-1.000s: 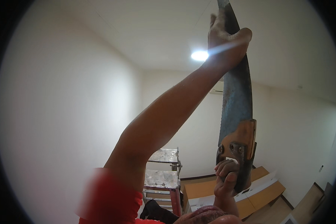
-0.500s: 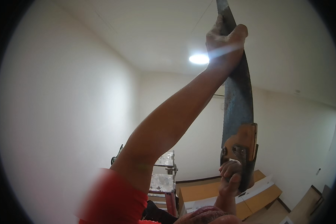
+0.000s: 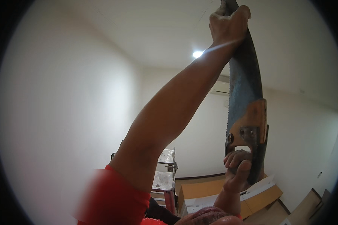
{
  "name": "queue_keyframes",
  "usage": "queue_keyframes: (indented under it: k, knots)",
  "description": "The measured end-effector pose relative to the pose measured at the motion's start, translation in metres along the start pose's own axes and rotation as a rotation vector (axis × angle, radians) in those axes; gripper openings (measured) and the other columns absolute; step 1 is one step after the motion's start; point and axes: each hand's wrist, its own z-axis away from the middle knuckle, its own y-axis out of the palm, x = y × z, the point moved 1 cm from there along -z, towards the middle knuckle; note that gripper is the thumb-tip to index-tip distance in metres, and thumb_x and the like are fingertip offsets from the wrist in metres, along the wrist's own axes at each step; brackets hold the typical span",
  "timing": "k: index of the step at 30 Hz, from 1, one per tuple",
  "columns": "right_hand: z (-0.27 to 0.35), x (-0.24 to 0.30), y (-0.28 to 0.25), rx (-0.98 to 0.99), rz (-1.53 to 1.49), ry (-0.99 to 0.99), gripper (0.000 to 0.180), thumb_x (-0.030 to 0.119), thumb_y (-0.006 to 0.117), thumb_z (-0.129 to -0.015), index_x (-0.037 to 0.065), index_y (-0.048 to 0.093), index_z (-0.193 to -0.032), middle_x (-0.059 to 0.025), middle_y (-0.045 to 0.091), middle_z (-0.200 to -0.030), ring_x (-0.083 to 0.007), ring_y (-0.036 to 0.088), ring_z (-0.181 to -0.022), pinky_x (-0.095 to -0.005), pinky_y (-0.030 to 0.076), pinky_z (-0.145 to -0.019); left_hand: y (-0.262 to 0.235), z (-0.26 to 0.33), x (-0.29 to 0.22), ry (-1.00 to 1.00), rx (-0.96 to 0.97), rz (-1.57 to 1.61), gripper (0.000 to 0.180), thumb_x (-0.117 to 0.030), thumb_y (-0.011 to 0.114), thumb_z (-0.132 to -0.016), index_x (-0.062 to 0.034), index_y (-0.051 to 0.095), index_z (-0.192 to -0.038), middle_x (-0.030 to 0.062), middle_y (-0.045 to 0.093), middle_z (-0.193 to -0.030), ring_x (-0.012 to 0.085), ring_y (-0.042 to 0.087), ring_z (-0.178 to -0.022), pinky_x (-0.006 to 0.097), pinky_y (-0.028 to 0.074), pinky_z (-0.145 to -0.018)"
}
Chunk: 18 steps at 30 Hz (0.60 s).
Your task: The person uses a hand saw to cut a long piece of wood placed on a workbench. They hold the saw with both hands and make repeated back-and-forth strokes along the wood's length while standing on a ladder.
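A hand saw (image 3: 245,80) is held up nearly upright in front of me, its blade rising toward the ceiling and its toothed edge facing left. The handle is wooden with dark parts, and the blade is grey and stained. My left hand (image 3: 231,25), at the end of a raised arm in a red sleeve, is closed around the upper blade, near the top of the view. The tip runs out of the picture there. Lower down, my right hand (image 3: 237,165) wraps its fingers through the handle's grip.
A lit round ceiling lamp (image 3: 198,54) shines behind my left forearm. An air conditioner (image 3: 221,88) hangs on the far wall. Below stand a worn stepladder-like frame (image 3: 163,180) and a brown cardboard box (image 3: 202,188). A pale wall (image 3: 56,112) runs along the left.
Both hands and the saw have shifted upward and slightly right, and more of the blade's tip has left the picture. Both hands keep their hold.
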Motion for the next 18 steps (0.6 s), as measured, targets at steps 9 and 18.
queue_keyframes:
  k: [9,18]
  knots:
    - [-0.001,-0.014,-0.005,-0.071,0.023,-0.122,0.039,0.032,0.06,-0.099,-0.005,0.057,-0.085,-0.0021,0.052,-0.059,-0.0112,0.053,-0.05,-0.0278,0.047,-0.046,0.003,-0.003,0.02,0.2,-0.184,0.243,0.079,-0.026,0.07,-0.065,0.0156,0.056,-0.13,0.0226,0.071,-0.1,0.0296,0.067,-0.098,0.035,0.05,-0.093]
    - [-0.012,0.0,0.011,-0.127,-0.088,-0.061,0.033,0.025,0.061,-0.098,-0.006,0.051,-0.096,-0.0024,0.048,-0.058,-0.0099,0.048,-0.051,-0.0274,0.045,-0.048,-0.006,-0.009,0.011,0.184,-0.171,0.17,0.084,-0.027,0.069,-0.065,0.0172,0.052,-0.134,0.0235,0.071,-0.107,0.0311,0.068,-0.102,0.035,0.05,-0.095]
